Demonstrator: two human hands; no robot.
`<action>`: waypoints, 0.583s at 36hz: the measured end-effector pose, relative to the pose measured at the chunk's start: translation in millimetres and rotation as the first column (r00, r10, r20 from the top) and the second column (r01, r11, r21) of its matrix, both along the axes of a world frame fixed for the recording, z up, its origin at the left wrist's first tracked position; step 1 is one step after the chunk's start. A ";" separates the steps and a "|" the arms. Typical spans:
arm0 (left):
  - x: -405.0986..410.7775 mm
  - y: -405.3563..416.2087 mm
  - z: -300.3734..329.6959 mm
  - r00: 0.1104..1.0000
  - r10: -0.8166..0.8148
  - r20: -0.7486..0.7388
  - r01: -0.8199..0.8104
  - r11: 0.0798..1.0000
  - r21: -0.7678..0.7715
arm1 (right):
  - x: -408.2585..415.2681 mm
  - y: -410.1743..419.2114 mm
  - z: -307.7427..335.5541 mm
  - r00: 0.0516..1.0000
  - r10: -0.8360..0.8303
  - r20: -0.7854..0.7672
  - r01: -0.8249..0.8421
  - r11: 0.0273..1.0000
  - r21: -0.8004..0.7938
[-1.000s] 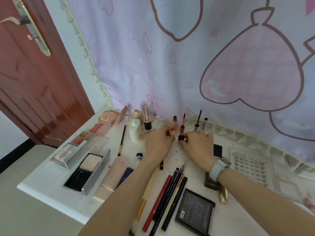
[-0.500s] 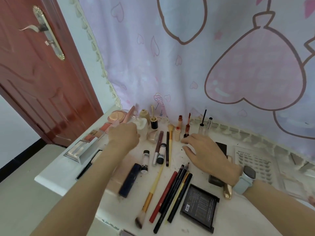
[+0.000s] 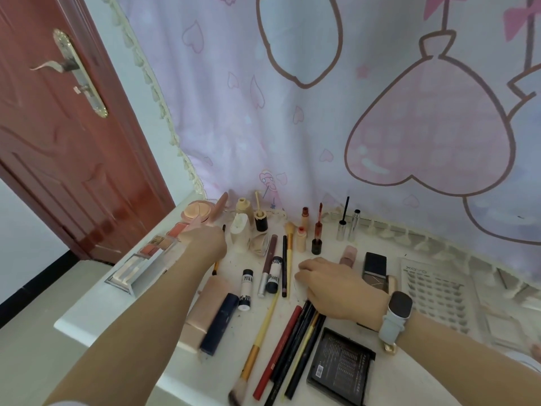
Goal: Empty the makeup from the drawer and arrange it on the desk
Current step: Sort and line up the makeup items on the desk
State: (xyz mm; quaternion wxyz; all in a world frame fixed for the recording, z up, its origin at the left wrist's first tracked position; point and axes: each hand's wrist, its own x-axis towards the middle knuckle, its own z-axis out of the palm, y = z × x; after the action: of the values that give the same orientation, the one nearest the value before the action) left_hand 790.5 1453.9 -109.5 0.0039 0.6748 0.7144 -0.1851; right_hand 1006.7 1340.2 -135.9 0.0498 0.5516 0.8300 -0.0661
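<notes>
While no drawer is showing anywhere in the head view, the makeup is already lying spread across the desk (image 3: 87,326), so the emptying is looking largely done (a judgement only, since the drawer's inside is out of sight). Bottles (image 3: 245,228) and tubes (image 3: 317,230) are standing upright along the curtain (image 3: 292,112), palettes (image 3: 152,256) are lining the left edge, and pencils (image 3: 295,341) are lying side by side near the front beside a black compact (image 3: 341,367). The left hand (image 3: 205,240) is reaching toward the back left, by the blush pans; its fingers are blurred and turned away, so I cannot tell whether it is gripping anything. The right hand (image 3: 330,285) is resting low over the pencil tips, fingers loosely curled, seemingly holding nothing. What is remaining looks like tidying: several brushes (image 3: 257,344) and small tubes (image 3: 246,288) in the middle are lying at loose angles.
</notes>
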 end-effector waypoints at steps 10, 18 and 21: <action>4.5 -3.1 8.1 0.994 0.009 0.111 -0.018 0.996 0.088 | 2.9 1.3 -1.7 0.999 0.012 -0.035 -0.010 0.999 0.049; -12.5 -19.4 37.4 0.987 0.058 0.147 -0.094 0.963 0.251 | 5.7 2.0 3.2 0.964 -0.007 -0.264 0.029 0.997 0.077; -21.4 -30.1 47.8 0.948 -0.095 0.305 -0.052 0.896 0.442 | 2.1 1.8 10.4 0.877 -0.061 -0.476 0.136 0.983 0.125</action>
State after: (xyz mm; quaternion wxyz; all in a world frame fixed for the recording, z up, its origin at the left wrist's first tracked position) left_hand 769.1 1423.8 -61.6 -0.0371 0.6866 0.7200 0.0942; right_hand 1008.8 1342.1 -125.5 -0.1992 0.5627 0.7907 -0.1361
